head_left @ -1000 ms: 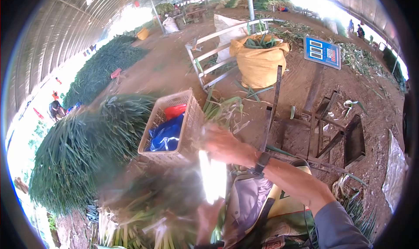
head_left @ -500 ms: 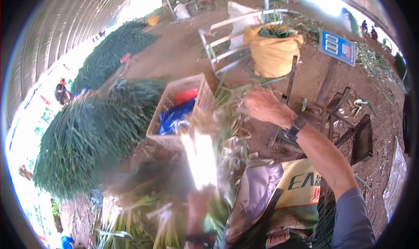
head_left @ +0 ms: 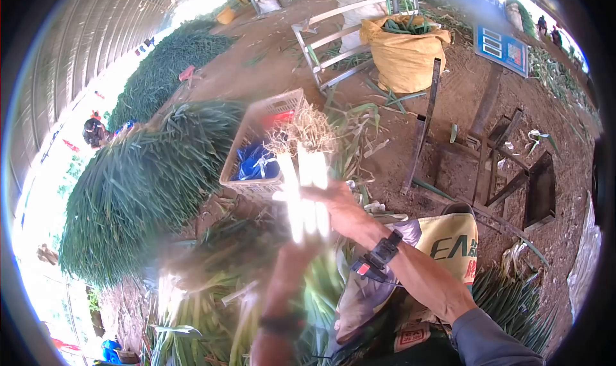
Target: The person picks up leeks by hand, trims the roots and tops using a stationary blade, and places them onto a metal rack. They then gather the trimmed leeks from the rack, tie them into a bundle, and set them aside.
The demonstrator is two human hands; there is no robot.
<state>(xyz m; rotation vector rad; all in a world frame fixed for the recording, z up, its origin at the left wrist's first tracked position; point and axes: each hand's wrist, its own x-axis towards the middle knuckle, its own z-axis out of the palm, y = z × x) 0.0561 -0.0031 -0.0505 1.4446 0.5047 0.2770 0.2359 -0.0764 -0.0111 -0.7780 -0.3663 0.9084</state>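
Observation:
Several leeks with bright white stalks (head_left: 312, 173) and tangled brown roots stand roots up in front of me. My right hand (head_left: 328, 198) wraps round the stalks from the right side. Lower down, my left hand (head_left: 300, 245), blurred, is closed round the same bunch where the green leaves begin. Behind the roots sits a plastic crate (head_left: 232, 154) with blue and red items in it. More leeks (head_left: 205, 314) lie below and to the left of my hands.
Large heaps of green leeks (head_left: 135, 192) lie at the left. A yellow sack (head_left: 407, 58) stands by a metal rack (head_left: 333, 61) at the back. Rusty metal frames (head_left: 481, 173) and a blue display board (head_left: 502, 50) are at the right. People (head_left: 95, 132) are far off.
My right hand has moved left and down from beyond the crate's right side onto the white stalks. The bunch's roots now show above my hands.

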